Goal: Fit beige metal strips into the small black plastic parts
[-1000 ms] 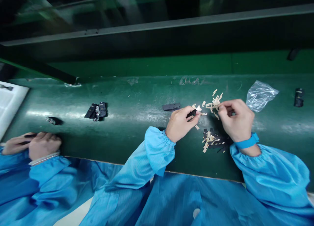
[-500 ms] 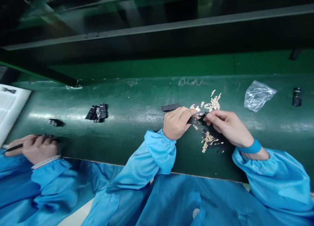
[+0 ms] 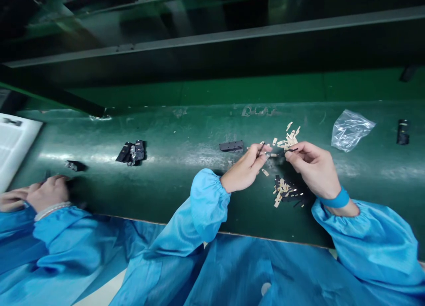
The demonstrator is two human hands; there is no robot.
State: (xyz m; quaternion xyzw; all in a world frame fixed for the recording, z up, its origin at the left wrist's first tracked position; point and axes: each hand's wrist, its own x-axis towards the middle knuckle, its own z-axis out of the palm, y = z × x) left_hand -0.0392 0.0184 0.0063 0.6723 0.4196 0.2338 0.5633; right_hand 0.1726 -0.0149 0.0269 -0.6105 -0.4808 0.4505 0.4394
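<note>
My left hand (image 3: 244, 168) has turned palm inward, its thumb and fingers pinched on a thin dark piece (image 3: 261, 148). Between the thumb and forefinger of my right hand (image 3: 314, 166) is a small black strip (image 3: 291, 150). A gap separates the two hands. Just beyond them lies a pile of small cream-coloured tabs (image 3: 291, 138), with several loose tabs (image 3: 264, 172) scattered around my left fingertips. Nearer my body is a second heap of cream tabs and black strips (image 3: 285, 191). A flat black plate with small holes (image 3: 231, 146) rests left of my left fingers.
A crumpled clear plastic bag (image 3: 352, 130) and a black part (image 3: 403, 131) lie to the right on the green bench (image 3: 186, 182). Leftward are a cluster of black parts (image 3: 131, 153), a small part (image 3: 75, 166), a white tray (image 3: 20, 142) and another person's hands (image 3: 46, 194).
My hands have drawn apart from where they met. The left one has rotated, and the right one has lifted slightly with the black strip. The other person's hands have shifted left.
</note>
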